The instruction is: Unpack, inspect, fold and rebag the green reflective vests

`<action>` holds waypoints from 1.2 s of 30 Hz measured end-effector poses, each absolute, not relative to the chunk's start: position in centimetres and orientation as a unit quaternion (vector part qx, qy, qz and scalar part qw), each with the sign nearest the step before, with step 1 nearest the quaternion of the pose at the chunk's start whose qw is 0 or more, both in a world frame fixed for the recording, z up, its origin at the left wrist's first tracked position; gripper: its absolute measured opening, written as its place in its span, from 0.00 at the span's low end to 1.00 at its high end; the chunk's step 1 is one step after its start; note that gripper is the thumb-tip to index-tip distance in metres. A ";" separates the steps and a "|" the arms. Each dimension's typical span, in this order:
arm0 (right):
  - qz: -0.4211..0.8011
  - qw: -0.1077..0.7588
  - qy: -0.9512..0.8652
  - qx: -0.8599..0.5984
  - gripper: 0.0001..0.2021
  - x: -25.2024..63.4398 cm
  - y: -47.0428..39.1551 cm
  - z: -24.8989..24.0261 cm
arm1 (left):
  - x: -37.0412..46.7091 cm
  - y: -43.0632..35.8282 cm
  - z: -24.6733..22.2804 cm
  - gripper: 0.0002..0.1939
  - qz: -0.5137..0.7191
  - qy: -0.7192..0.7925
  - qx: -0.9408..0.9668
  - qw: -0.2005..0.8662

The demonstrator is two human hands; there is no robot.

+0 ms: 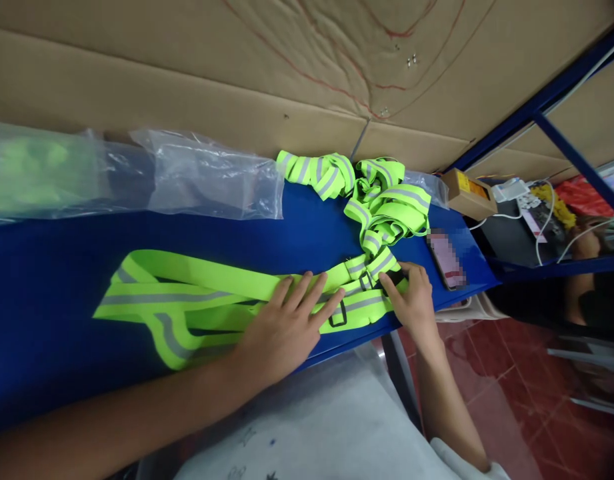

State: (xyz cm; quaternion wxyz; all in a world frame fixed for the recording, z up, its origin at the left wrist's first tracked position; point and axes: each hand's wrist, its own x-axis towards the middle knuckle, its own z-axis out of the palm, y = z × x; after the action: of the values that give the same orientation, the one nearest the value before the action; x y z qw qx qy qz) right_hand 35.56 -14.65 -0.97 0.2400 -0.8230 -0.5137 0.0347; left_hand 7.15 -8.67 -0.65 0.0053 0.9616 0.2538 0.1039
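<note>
A neon-yellow reflective strap set (171, 298) with grey stripes lies in flat loops along the front of the blue table. My left hand (287, 330) rests on it palm down, fingers spread over the bands. At the strap's right end, my right hand (414, 300) has its thumb and fingers around the edge of the bands, beside a dark piece partly hidden by them. Black buckles (339, 313) sit on the bands between my hands. Behind, a tangled heap of similar straps (391, 207) touches or joins the right end; I cannot tell which.
Plastic bags (211, 177) lie along the back of the blue table (47, 287), one holding neon-yellow material. A phone (445, 259) lies near the right edge, close to my right hand. Beyond are a small cardboard box (469, 195), white cables and a blue metal frame (581, 157).
</note>
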 end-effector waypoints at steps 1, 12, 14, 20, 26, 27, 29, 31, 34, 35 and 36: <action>0.057 0.259 -0.504 -0.822 0.31 35.6 -14.8 -0.7 | 7.1 -8.7 -0.7 0.32 0.102 0.253 0.962 0.006; -0.124 0.182 -0.528 -0.820 0.13 34.1 -14.8 0.9 | 7.6 -8.9 -0.8 0.30 0.124 0.259 0.958 -0.027; -0.138 0.143 -0.571 -0.796 0.11 32.5 -14.8 0.4 | 7.7 -9.0 -1.0 0.31 0.125 0.262 0.956 -0.031; 0.040 0.164 -0.672 -0.721 0.23 31.5 -16.2 2.4 | 7.8 -9.2 -1.0 0.28 0.124 0.272 0.954 -0.038; 0.096 0.270 -0.614 -0.736 0.19 33.6 -15.0 1.5 | 7.4 -9.1 -0.6 0.25 0.121 0.278 0.951 -0.057; 0.080 0.271 -0.594 -0.753 0.23 33.7 -14.5 0.8 | 7.3 -9.1 -0.6 0.25 0.119 0.280 0.951 -0.059; 0.080 0.264 -0.571 -0.773 0.29 33.8 -13.9 0.0 | 7.3 -9.1 -0.5 0.25 0.121 0.277 0.951 -0.062; 0.132 0.265 -0.558 -0.775 0.27 33.6 -13.6 -0.2 | 7.2 -9.1 -0.4 0.26 0.122 0.274 0.952 -0.061; 0.217 0.291 -0.516 -0.776 0.24 33.4 -13.7 0.6 | 7.2 -9.1 -0.3 0.26 0.115 0.288 0.950 -0.049; 0.231 0.299 -0.505 -0.776 0.24 33.4 -13.7 0.9 | 7.2 -9.1 -0.3 0.26 0.111 0.296 0.948 -0.043; 0.234 0.307 -0.500 -0.775 0.23 33.5 -13.7 1.1 | 7.2 -9.1 -0.3 0.26 0.108 0.304 0.946 -0.037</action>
State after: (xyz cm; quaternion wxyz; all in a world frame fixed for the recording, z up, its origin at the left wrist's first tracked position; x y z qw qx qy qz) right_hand 33.53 -13.74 1.12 0.3073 -0.7751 -0.4997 0.2345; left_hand 7.22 -9.06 -0.28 -0.0374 0.9458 0.3038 0.1084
